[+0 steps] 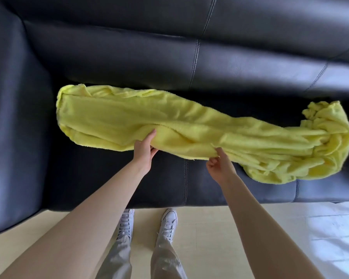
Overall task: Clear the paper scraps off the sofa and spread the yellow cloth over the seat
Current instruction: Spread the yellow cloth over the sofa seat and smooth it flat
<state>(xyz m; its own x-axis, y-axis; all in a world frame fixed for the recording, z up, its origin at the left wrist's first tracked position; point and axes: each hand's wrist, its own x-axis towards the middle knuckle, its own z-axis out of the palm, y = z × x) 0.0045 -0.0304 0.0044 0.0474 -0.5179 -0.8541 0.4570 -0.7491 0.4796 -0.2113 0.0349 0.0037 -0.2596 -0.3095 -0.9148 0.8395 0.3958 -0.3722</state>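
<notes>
L fingers (152, 135) curled round near edge of yellow cloth (189, 125); R fingers (219, 153) pinch same edge just beside. Cloth: 1, bunched lengthwise on black sofa (129, 57) seat, beyond fingers. Below fingers: 2 white shoes (168, 220), pale floor (220, 228). No obstruction seen.

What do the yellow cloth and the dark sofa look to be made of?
The cloth looks like soft terry or fleece: matte, fuzzy at the edges, and it bunches in limp folds where each hand grips it. The sofa looks like black leather or a faux version; which one cannot be told. It is smooth, catches a soft sheen from the light, and has stitched seams between its panels.
</notes>
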